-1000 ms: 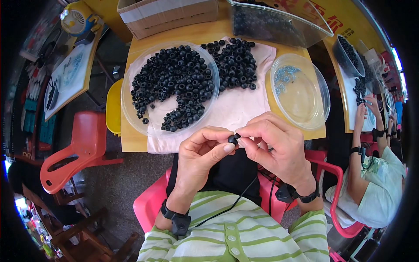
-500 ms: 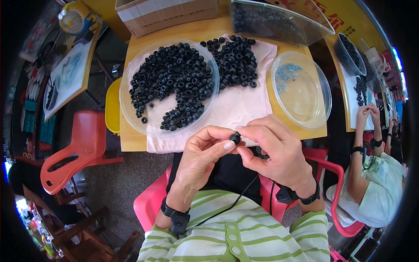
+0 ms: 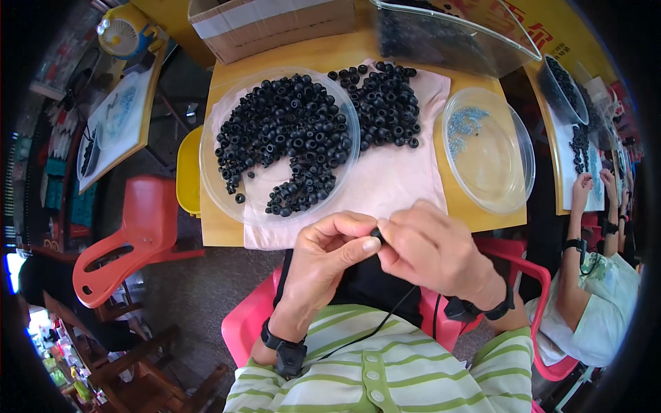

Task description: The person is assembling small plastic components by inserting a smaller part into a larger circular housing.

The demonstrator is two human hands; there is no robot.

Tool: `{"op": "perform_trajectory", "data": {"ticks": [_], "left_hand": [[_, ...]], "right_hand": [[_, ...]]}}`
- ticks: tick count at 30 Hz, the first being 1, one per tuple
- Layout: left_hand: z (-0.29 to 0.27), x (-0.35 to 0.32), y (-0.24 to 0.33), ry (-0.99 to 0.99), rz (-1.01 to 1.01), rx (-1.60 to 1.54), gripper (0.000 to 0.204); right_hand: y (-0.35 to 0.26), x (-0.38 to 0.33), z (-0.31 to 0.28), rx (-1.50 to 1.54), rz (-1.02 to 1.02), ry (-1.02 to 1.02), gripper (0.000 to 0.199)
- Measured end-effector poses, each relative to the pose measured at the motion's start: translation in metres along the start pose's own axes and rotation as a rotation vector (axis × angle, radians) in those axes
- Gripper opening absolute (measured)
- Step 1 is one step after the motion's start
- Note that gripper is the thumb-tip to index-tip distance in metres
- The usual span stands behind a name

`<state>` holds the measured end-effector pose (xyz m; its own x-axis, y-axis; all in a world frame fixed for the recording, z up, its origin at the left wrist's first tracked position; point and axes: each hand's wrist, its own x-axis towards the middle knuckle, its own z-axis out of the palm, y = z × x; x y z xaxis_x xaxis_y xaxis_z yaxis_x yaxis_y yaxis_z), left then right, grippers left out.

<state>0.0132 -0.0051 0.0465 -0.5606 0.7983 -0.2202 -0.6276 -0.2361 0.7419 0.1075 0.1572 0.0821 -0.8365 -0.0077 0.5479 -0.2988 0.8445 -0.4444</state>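
Note:
A small round black bead (image 3: 376, 235) sits in the pinch of my left hand (image 3: 329, 253), between thumb and forefinger. My right hand (image 3: 437, 251) meets it from the right, thumb and fingers pressed together at the bead's side; whatever they pinch is hidden. Both hands are above my lap, just off the table's front edge. Beyond them a round clear tray (image 3: 208, 180) holds a heap of black beads (image 3: 282, 127). More loose black beads (image 3: 387, 103) are piled on a pale pink cloth (image 3: 406, 182).
At the table's right lies a clear plastic dish (image 3: 492, 196) with tiny bluish pieces (image 3: 465, 126). A cardboard box (image 3: 275, 31) and a clear bin (image 3: 447, 45) stand at the back. A yellow container (image 3: 189, 172) and red chair (image 3: 148, 220) are left; another person (image 3: 585, 296) sits right.
My right fingers have closed in around the bead, which shows less now. The view has shifted slightly, so the table appears lower and further right. The other person's hands have moved apart.

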Motion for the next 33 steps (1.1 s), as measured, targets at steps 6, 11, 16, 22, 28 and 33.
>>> {"op": "perform_trajectory", "data": {"ticks": [6, 11, 16, 22, 28, 33], "left_hand": [[-0.018, 0.026, 0.038, 0.263, 0.561, 1.049, 0.02], [-0.038, 0.041, 0.052, 0.385, 0.57, 1.498, 0.02], [-0.041, 0.045, 0.047, 0.375, 0.438, 1.411, 0.022], [-0.039, 0.048, 0.046, 0.341, 0.363, 1.375, 0.02], [-0.044, 0.051, 0.046, 0.243, 0.429, 1.384, 0.021], [-0.049, 0.053, 0.05, 0.226, 0.414, 1.39, 0.02]], "right_hand": [[0.048, 0.069, -0.05, -0.055, 0.379, 0.11, 0.025], [0.114, 0.115, -0.094, -0.368, 0.531, 0.418, 0.024], [0.173, 0.118, -0.111, -0.529, 0.508, 0.341, 0.03], [0.133, 0.07, -0.106, -0.283, 0.498, 0.248, 0.018], [0.106, -0.018, -0.079, -0.032, 0.714, -0.096, 0.011], [0.103, -0.036, -0.056, 0.011, 0.676, 0.005, 0.015]]}}
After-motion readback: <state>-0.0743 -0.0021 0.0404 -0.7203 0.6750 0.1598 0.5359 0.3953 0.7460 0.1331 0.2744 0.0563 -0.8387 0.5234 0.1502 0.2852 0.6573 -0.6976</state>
